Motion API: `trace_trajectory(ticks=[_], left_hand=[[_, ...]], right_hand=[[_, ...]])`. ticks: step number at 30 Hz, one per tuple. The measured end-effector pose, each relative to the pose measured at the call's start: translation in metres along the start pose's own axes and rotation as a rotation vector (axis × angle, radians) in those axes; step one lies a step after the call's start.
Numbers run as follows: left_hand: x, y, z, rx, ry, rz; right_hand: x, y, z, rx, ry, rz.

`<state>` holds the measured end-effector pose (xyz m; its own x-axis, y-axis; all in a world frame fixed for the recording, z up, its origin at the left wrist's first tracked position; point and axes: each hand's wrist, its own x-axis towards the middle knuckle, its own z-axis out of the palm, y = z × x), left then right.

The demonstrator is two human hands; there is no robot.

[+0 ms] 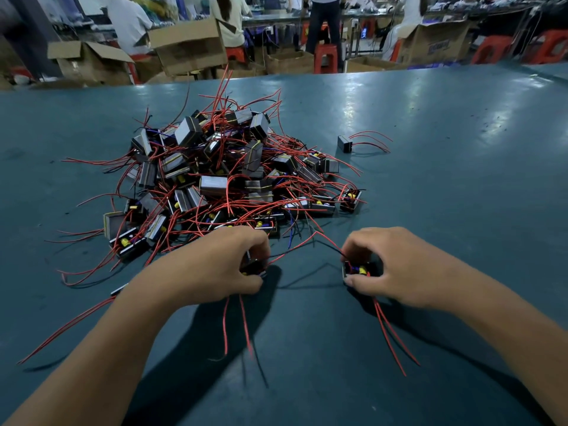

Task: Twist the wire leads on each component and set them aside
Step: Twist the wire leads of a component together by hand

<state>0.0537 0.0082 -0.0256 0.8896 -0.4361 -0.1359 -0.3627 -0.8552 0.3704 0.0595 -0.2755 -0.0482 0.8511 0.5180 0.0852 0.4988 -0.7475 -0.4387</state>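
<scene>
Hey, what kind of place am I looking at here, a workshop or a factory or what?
Most likely an electronics assembly workshop. A pile of small components with red wire leads sits on a long green table, open cardboard boxes and red stools stand behind it, and other workers sit at benches beyond.

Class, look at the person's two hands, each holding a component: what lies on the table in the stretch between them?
In the head view, between the left hand and right hand, red wire leads arch across; below them the table shows only shadow.

We are in an assembly workshop: along the top of the frame, workers sit at long benches among open cardboard boxes and red plastic stools.
</scene>
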Motion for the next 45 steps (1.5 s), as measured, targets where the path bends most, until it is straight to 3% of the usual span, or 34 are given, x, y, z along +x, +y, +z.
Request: trace_trajectory(ticks=[4,9,15,22,27,32,38,45], left_hand=[[-0.002,-0.018,-0.012,-0.009,-0.027,-0.035],[-0.004,-0.022,-0.016,-0.161,0.016,-0.054],[0.005,0.014,0.006,-0.424,0.131,-0.001],[0.020,0.043,0.039,-0.471,0.326,0.031],[0.023,0.049,0.049,-0.564,0.294,0.087],[0.024,0.055,0.060,-0.480,0.354,0.167],[0.026,0.058,0.068,-0.696,0.258,0.135],[0.032,0.049,0.069,-0.794,0.325,0.065]], right_hand=[[-0.001,0.013,-0.011,-0.035,0.016,0.070],[-0.001,0.018,-0.017,0.087,0.100,0.168],[0.000,0.009,-0.005,0.245,0.172,0.183],[-0.001,-0.002,0.002,0.215,0.155,0.169],[-0.002,-0.008,-0.002,0.278,0.217,0.187],[0.001,-0.023,0.008,0.241,0.241,0.205],[0.001,-0.027,0.007,0.168,0.280,0.181],[-0.010,0.016,-0.048,-0.045,0.028,0.341]])
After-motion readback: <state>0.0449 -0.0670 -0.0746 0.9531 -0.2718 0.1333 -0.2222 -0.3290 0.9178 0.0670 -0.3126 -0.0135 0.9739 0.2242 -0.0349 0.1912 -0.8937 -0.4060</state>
